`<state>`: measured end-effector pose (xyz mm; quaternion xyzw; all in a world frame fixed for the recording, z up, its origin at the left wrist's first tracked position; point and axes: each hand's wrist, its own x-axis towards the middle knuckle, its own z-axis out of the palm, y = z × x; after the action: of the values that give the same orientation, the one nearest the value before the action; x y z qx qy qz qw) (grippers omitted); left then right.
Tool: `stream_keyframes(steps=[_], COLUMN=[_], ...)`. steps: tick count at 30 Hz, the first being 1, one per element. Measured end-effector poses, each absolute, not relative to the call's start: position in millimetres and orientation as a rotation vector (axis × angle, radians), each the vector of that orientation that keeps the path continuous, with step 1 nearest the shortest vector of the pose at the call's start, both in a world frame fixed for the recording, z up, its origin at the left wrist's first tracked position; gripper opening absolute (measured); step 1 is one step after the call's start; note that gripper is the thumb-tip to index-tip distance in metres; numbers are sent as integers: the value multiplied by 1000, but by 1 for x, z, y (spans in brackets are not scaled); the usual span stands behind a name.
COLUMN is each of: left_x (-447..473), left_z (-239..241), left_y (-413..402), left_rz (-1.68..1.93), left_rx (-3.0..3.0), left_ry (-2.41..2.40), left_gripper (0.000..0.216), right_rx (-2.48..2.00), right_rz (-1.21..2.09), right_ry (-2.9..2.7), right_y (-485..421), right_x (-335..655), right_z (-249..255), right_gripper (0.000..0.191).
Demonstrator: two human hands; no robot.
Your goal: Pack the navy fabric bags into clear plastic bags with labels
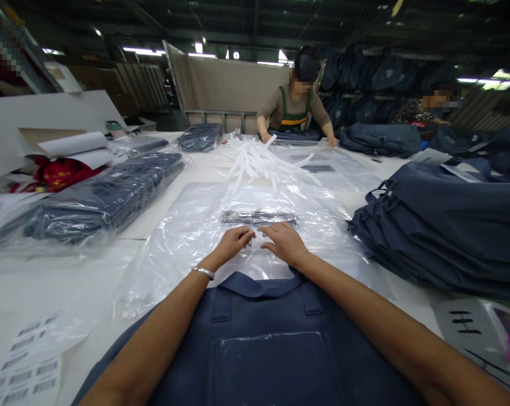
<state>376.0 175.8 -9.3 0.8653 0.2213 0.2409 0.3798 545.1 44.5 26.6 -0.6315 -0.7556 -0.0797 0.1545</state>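
Note:
My left hand hovers at or on the stack of clear plastic bags, its fingers curled together; whether a film edge is between them I cannot make out. Facing it, my right hand has its thumb apart from its fingers, with nothing visible in it. Both are just in front of the dark printed block on the top bag. Under my forearms lies a navy blue bag with a strap handle and a clear pocket on its face.
Plastic-wrapped navy bags lie on the left, near barcode label sheets. A pile of navy bags stands at the right. White strips are heaped beyond the plastic. Across the table a person handles a navy bag.

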Motion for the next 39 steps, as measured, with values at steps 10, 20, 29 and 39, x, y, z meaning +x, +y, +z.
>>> stream_keyframes(steps=[10, 20, 29, 39], left_x=[365, 359, 365, 351], left_z=[0, 1, -7, 31], left_y=[169, 169, 170, 184], left_rz=[557, 476, 540, 1468], left_rx=[2468, 2313, 2238, 1960], left_ry=[605, 599, 677, 1035], left_gripper=[44, 36, 38, 36], right_rx=[-1786, -1406, -1502, -1803], right_rz=[99, -174, -272, 516], right_ry=[-1662, -2338, -2397, -2199], right_y=[34, 34, 40, 25], right_x=[553, 536, 531, 519], right_z=[9, 9, 1, 11], right_gripper=[20, 54, 21, 16])
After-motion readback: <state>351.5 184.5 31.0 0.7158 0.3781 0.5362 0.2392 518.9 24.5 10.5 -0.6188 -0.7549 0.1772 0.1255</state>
